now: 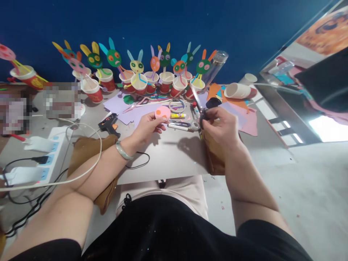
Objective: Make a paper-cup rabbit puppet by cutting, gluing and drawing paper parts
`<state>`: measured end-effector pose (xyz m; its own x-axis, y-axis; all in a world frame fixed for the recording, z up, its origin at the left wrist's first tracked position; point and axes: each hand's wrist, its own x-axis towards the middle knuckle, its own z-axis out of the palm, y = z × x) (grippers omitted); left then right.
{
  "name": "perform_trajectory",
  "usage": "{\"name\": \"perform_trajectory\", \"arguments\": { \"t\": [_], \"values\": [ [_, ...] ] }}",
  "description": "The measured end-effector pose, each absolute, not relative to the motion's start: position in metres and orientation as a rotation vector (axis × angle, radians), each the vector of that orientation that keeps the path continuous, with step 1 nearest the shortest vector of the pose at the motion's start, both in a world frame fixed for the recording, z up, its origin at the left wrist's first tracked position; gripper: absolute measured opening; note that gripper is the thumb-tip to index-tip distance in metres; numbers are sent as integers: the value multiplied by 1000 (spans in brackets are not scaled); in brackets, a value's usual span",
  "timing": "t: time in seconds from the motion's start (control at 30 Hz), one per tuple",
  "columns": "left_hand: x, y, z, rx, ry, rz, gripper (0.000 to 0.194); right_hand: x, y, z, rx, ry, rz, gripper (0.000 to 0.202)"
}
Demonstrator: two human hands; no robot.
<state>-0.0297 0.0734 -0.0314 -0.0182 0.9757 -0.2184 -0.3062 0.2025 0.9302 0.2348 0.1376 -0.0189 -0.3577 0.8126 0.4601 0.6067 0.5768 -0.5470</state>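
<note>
Between the thumb and fingers of my left hand (pixel 149 127) is a round pink paper disc (pixel 162 113) with orange spots on it. My right hand (pixel 221 125) is closed around the dark handles of a pair of scissors (pixel 196 97), whose blades point up and away from me. The two hands are apart, both above the table's front part. Beyond them lie markers, such as a yellow one (pixel 178 116), and sheets of purple paper (pixel 119 107). A black glue gun (pixel 108 124) rests left of my left hand.
Red paper cups (pixel 94 95) with paper rabbit figures stand along the blue wall. White cups (pixel 236 90) lie on their sides at right, near orange and pink paper. A power strip (pixel 56 152) with cables is at left. Brown cloth (pixel 89 148) lies under my left forearm.
</note>
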Motion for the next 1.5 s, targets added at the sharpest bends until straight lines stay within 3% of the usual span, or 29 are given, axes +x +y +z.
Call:
{"name": "perform_trajectory", "arguments": {
  "t": [0.27,0.63,0.9,1.5],
  "values": [
    [-31,78,-28,744,1201,1286,7,192,159,-48,-885,-2190,419,36],
    [-28,79,-33,688,1216,1299,18,196,154,-65,-838,-2334,331,34],
    [-27,78,-38,686,1188,1303,11,196,150,-66,-822,-2381,316,29],
    [-27,77,-39,662,1121,1336,19,196,149,-64,-863,-2378,324,31]
  ]
}}
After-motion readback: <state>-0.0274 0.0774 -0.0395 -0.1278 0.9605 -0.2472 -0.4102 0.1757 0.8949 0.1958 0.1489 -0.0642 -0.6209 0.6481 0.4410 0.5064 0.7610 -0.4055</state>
